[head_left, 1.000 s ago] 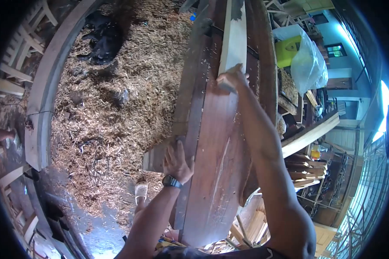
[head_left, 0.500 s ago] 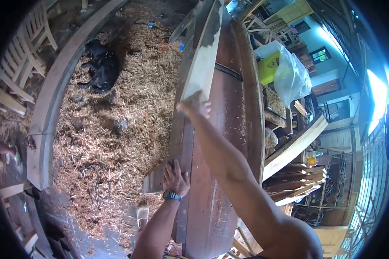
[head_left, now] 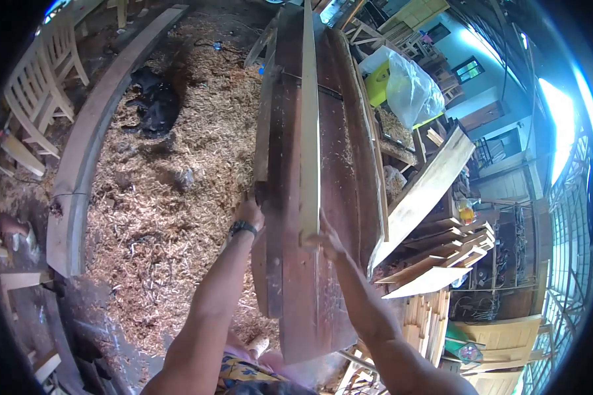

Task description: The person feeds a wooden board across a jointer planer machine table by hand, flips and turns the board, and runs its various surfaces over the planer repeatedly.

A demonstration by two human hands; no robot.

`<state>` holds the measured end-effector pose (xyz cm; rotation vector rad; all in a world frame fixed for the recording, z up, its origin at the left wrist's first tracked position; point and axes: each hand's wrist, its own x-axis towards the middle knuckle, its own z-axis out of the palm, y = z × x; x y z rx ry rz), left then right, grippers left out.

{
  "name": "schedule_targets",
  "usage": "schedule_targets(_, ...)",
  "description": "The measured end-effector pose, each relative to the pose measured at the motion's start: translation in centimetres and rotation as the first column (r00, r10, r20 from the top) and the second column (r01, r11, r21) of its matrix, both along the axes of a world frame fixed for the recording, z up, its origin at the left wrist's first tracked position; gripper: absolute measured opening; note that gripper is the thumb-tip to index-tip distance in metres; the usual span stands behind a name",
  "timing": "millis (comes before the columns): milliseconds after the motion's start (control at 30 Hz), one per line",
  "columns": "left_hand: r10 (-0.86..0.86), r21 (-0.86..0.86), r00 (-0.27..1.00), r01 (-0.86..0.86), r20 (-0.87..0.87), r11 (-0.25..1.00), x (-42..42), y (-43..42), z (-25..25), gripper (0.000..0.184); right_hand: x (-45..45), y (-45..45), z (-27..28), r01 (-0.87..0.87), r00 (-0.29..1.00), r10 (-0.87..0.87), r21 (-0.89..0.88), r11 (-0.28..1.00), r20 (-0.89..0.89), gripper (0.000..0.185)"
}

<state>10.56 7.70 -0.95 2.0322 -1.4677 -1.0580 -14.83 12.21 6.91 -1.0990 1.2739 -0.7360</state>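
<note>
A long pale board (head_left: 310, 151) stands on its narrow edge along a wide reddish-brown plank (head_left: 342, 197). My right hand (head_left: 327, 241) is closed around the near end of the pale board. My left hand (head_left: 249, 214), with a dark watch on its wrist, is at the left edge of a narrower dark board (head_left: 265, 263) beside the wide plank. The fingers of that hand are mostly hidden, so its grip cannot be made out.
Wood shavings cover the floor (head_left: 197, 217) at left, where a black dog (head_left: 157, 108) lies. Beyond is a long grey beam (head_left: 89, 145) and wooden chair frames (head_left: 39, 92). At right are a plastic bag (head_left: 412, 89), a slanted pale plank (head_left: 428, 191) and stacked boards (head_left: 441, 257). A person's hand (head_left: 23, 229) shows far left.
The pale board has turned from its broad face onto its edge. My right hand has come back toward me to its near end. My left hand has moved forward from lying flat on a dark board.
</note>
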Motion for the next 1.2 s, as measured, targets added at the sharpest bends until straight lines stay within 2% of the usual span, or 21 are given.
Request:
schedule_targets(67,0.006,-0.053,1.000,-0.005,0.015,0.999,0.0,2.3,1.5,0.055,-1.8,6.5,-2.4,0.003,1.000,-0.003,-0.004,1.000,0.002,0.116)
schedule_targets(100,0.081,-0.302,0.996,-0.087,-0.033,0.949,-0.8,5.1,2.2,0.045,-2.1,9.9,-2.6,0.031,0.999,-0.032,0.043,0.999,0.020,0.118)
schedule_targets(167,0.002,-0.310,0.966,-0.085,-0.258,0.947,-3.4,10.5,2.3,0.058,-0.2,16.7,1.8,0.084,0.981,-0.122,0.240,0.967,0.151,0.119)
schedule_targets(233,0.004,-0.180,0.961,-0.056,-0.277,0.982,-6.6,18.0,3.2,0.075,-0.4,22.8,2.4,0.037,0.958,-0.111,0.270,0.962,0.266,0.118)
schedule_targets(267,-0.029,-0.011,0.806,0.028,-0.591,1.000,-7.4,21.3,2.9,0.085,-0.9,26.0,2.3,-0.015,0.932,-0.083,0.268,0.963,0.351,0.117)
schedule_targets(300,0.064,0.183,0.600,0.141,-0.797,0.973,-8.2,24.5,2.6,0.095,-1.8,29.4,1.4,-0.036,0.932,-0.057,0.249,0.968,0.357,0.113)
schedule_targets(367,0.141,0.248,0.388,0.241,-0.911,0.938,-8.9,30.4,5.1,0.100,-3.2,36.3,0.2,-0.064,0.894,-0.034,0.202,0.977,0.446,0.107)
schedule_targets(433,0.250,0.323,0.329,0.190,-0.911,0.927,-9.8,35.6,7.5,0.095,-3.4,42.3,-0.2,-0.075,0.792,-0.026,0.139,0.988,0.610,0.103)
schedule_targets(533,0.237,0.274,0.317,0.077,-0.918,0.959,-10.3,42.7,8.1,0.083,-3.6,48.9,0.0,-0.095,0.782,-0.141,0.340,0.936,0.608,0.096)
schedule_targets(567,0.212,0.241,0.311,0.059,-0.927,0.969,-10.2,44.4,8.1,0.079,-3.5,50.7,0.1,-0.091,0.786,-0.128,0.318,0.944,0.604,0.081)
schedule_targets(633,0.191,0.210,0.300,0.034,-0.935,0.977,-9.7,47.3,9.4,0.063,-2.2,53.6,1.0,-0.077,0.784,-0.132,0.307,0.949,0.606,0.089)
schedule_targets(733,0.079,0.128,0.386,0.104,-0.919,0.986,-7.4,51.0,10.8,0.062,0.6,56.9,2.9,-0.073,0.840,-0.103,0.299,0.952,0.533,0.094)
schedule_targets(767,0.076,0.112,0.360,0.078,-0.930,0.991,-6.3,52.3,11.9,0.050,1.8,57.9,3.8,-0.077,0.842,-0.093,0.290,0.954,0.531,0.093)
schedule_targets(800,0.080,0.115,0.363,0.077,-0.928,0.990,-5.2,53.6,11.8,0.051,3.2,58.6,4.7,-0.084,0.844,-0.079,0.277,0.957,0.530,0.092)
schedule_targets(867,0.084,0.120,0.374,0.074,-0.923,0.990,-2.2,55.5,10.3,0.055,6.0,59.9,5.3,-0.189,0.823,0.045,0.199,0.962,0.566,0.096)
schedule_targets(933,0.051,0.073,0.379,0.045,-0.924,0.996,1.3,57.4,7.5,0.047,9.0,61.3,4.0,-0.295,0.768,0.096,0.217,0.931,0.633,0.100)
schedule_targets(1067,0.196,0.279,0.377,0.178,-0.905,0.944,12.0,61.4,9.0,0.047,15.4,63.3,0.8,-0.486,0.687,0.212,0.222,0.845,0.695,0.104)
schedule_targets(1100,0.242,0.326,0.410,0.150,-0.880,0.933,14.4,62.5,10.7,0.047,16.5,63.2,2.2,-0.518,0.745,0.334,0.184,0.835,0.577,0.082)
schedule_targets(1133,0.329,0.416,0.428,0.126,-0.842,0.901,16.8,63.6,11.3,0.049,17.4,62.6,2.8,-0.568,0.734,0.390,0.187,0.802,0.555,0.079)
schedule_targets(1167,0.401,0.464,0.366,0.099,-0.840,0.881,18.8,64.7,13.5,0.040,18.2,61.9,3.1,-0.613,0.720,0.442,0.192,0.766,0.534,0.076)
schedule_targets(1200,0.352,0.421,0.452,0.058,-0.819,0.905,21.2,65.8,12.8,0.044,19.1,61.6,3.3,-0.655,0.704,0.491,0.201,0.728,0.514,0.074)
